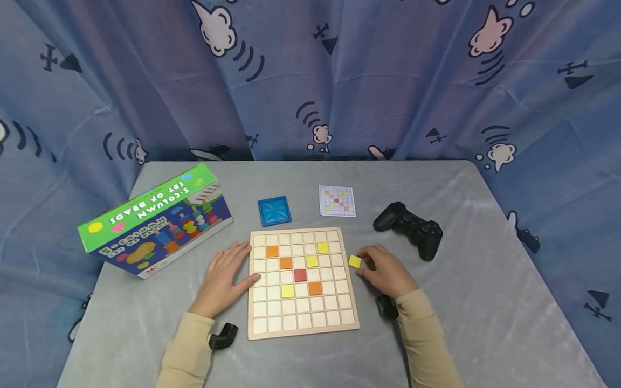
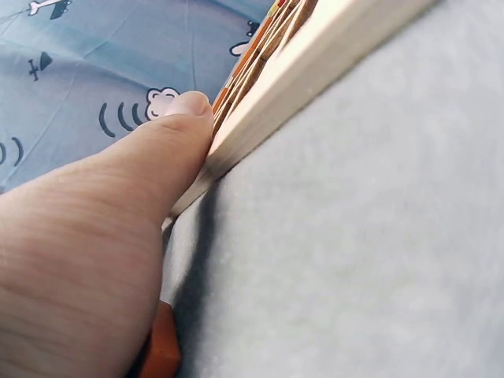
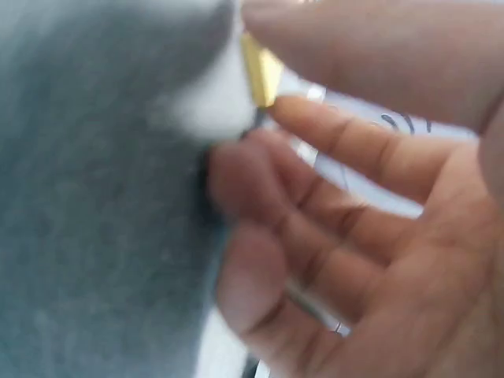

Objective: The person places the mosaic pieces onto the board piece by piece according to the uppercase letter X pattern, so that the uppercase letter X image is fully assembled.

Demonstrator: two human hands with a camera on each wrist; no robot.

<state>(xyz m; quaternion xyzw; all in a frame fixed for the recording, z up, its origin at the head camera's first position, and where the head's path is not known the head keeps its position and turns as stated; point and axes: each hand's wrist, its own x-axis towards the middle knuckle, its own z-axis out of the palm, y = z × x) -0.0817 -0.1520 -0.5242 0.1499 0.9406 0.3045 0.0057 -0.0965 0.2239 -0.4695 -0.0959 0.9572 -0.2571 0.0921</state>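
My right hand pinches a yellow square tile between thumb and index finger, just off the right edge of a wooden grid board. In the right wrist view the same tile shows edge-on at the fingertips, the other fingers bent below it. My left hand lies along the board's left side, fingers extended and thumb on the rim; the left wrist view shows that thumb against the wooden edge. A red tile sits mid-board, with three orange tiles and three yellow tiles on diagonals around it.
Behind the board lie a blue square tray and a printed pattern card with coloured squares in an X. A black game controller is beyond my right hand. At the left stands a green and blue toy box.
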